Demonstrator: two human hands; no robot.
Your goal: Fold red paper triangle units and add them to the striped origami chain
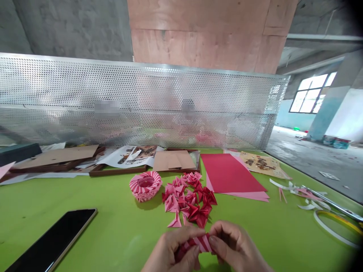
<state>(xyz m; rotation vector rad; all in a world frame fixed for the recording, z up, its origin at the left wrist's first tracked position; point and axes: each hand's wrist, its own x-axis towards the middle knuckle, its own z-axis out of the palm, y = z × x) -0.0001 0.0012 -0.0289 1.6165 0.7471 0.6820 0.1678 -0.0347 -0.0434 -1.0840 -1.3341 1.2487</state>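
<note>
Low at the front, my left hand (178,249) is closed around a small strip of joined red and pink folded paper pieces (202,243). The fingertips of my right hand (234,243) pinch the right end of that same strip. Just beyond my hands lies a loose pile of red and pink folded paper triangles (188,198). Left of the pile sits a round pink and red woven-looking paper basket (145,186) with a striped rim. Red and pink paper sheets (232,173) lie to the right of the pile.
A black phone (55,241) lies at the left on the green table (113,226). Scissors (334,204), paper scraps (312,196) and a tape roll (337,228) are at the right. Trays with cardboard (174,160) stand before a perforated metal screen (159,105).
</note>
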